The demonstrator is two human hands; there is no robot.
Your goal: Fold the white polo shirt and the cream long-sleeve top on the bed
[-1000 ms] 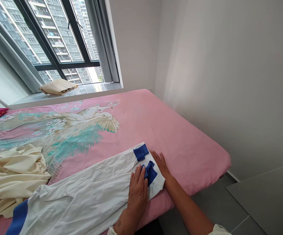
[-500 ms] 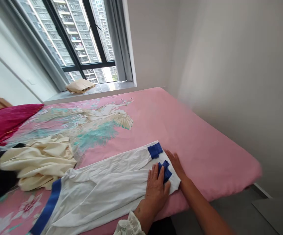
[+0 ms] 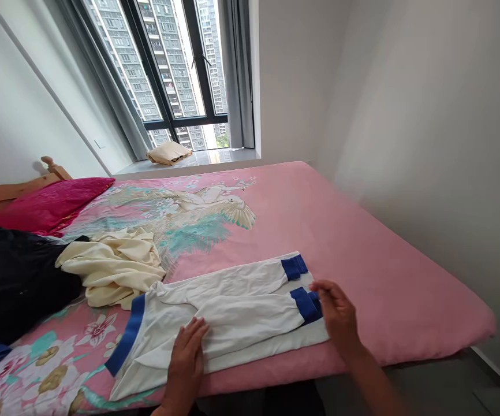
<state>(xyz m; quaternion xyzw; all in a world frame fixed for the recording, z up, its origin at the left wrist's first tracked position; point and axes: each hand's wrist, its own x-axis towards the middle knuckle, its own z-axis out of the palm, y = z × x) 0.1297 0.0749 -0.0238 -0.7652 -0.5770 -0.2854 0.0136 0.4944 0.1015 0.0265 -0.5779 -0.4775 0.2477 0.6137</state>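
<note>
A white long-sleeved shirt (image 3: 250, 309) lies lengthwise along the near side of the bed, with a blue band (image 3: 127, 338) at its left end. Its sleeves are laid side by side on top of the body, and their blue cuffs (image 3: 307, 305) point right. My left hand (image 3: 188, 349) rests flat on the shirt's near part, fingers stretched out. At the right end, beside the cuffs, my right hand (image 3: 335, 312) has its fingers curled and pinched at the shirt's edge; the palm side is hidden.
Left of the shirt lie a crumpled cream cloth (image 3: 115, 268) and a black garment (image 3: 20, 283). A magenta pillow (image 3: 55, 202) is by the wooden headboard (image 3: 11, 193). Pink bedding (image 3: 362, 260) reaches the wall side. A folded beige cloth (image 3: 169, 153) sits on the windowsill.
My left hand has slid left from the cuffs to the shirt's middle. My right hand has gone from lying flat to curled at the shirt's right edge. The view has turned left.
</note>
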